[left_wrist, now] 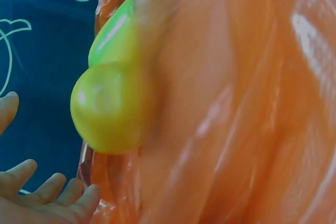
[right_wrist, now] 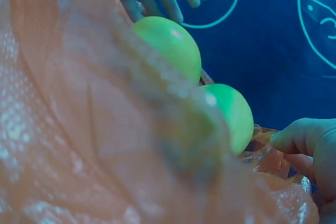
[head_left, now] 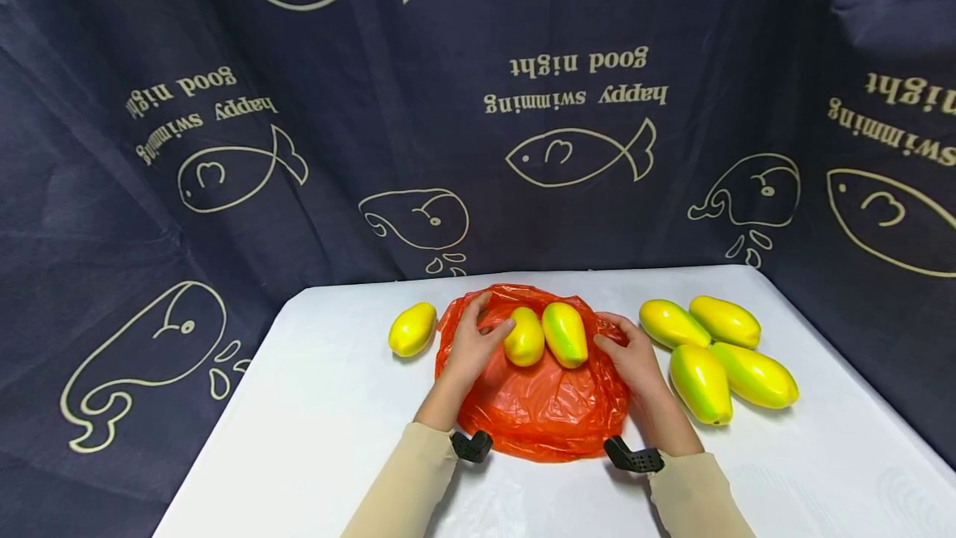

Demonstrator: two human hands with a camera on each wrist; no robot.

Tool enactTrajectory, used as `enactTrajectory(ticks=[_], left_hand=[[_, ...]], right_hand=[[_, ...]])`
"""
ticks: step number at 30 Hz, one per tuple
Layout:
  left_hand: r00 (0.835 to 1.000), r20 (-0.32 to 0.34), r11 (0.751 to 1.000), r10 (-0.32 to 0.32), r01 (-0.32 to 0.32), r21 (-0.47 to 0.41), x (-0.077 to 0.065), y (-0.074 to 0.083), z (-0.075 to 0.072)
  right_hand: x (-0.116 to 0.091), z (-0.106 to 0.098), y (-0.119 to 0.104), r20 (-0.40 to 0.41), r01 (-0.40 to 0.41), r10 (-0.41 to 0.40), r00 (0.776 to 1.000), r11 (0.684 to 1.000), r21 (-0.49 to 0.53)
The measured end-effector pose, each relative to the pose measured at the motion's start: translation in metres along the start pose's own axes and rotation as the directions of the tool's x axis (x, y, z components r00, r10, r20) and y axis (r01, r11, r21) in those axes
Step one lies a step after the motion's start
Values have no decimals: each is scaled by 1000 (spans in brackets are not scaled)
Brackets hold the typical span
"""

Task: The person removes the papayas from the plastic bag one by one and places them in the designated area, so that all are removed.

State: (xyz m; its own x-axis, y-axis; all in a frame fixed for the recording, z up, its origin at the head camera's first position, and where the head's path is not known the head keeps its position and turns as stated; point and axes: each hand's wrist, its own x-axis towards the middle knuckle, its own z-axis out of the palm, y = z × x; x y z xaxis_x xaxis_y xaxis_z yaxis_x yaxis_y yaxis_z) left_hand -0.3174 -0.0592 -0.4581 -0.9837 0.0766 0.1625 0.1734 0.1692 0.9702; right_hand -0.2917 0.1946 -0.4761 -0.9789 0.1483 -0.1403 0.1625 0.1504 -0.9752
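A thin red plastic bag (head_left: 541,418) lies spread on the table, its mouth at the far side. Two yellow-green toy papayas rest at that mouth, a left papaya (head_left: 524,339) and a right papaya (head_left: 565,335) with a greener side. My left hand (head_left: 469,349) is beside the left papaya, fingers spread and straight; in the left wrist view its fingertips (left_wrist: 68,192) stand apart from the fruit. At the bag's right edge, my right hand (head_left: 636,359) pinches the crumpled plastic between thumb (right_wrist: 294,136) and fingers. Red film hides the papayas' lower parts in the wrist views.
One more papaya (head_left: 412,329) lies left of the bag. Several others, among them a front papaya (head_left: 700,384), sit grouped at the right on the white table (head_left: 321,405). A dark blue curtain (head_left: 448,123) with fish drawings hangs behind and at both sides.
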Motion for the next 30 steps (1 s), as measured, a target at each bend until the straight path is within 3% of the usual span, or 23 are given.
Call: enactTrajectory(ticks=[14,30], left_hand=[[993,47,991,-109,105,78,-5,-4,20],[984,45,983,-174,171,64,-7,-19,28]], right_hand=[[1,-1,3,5,11,-11,1000,1000,-16],[2,0,3,-1,-26,26,1000,999,25]])
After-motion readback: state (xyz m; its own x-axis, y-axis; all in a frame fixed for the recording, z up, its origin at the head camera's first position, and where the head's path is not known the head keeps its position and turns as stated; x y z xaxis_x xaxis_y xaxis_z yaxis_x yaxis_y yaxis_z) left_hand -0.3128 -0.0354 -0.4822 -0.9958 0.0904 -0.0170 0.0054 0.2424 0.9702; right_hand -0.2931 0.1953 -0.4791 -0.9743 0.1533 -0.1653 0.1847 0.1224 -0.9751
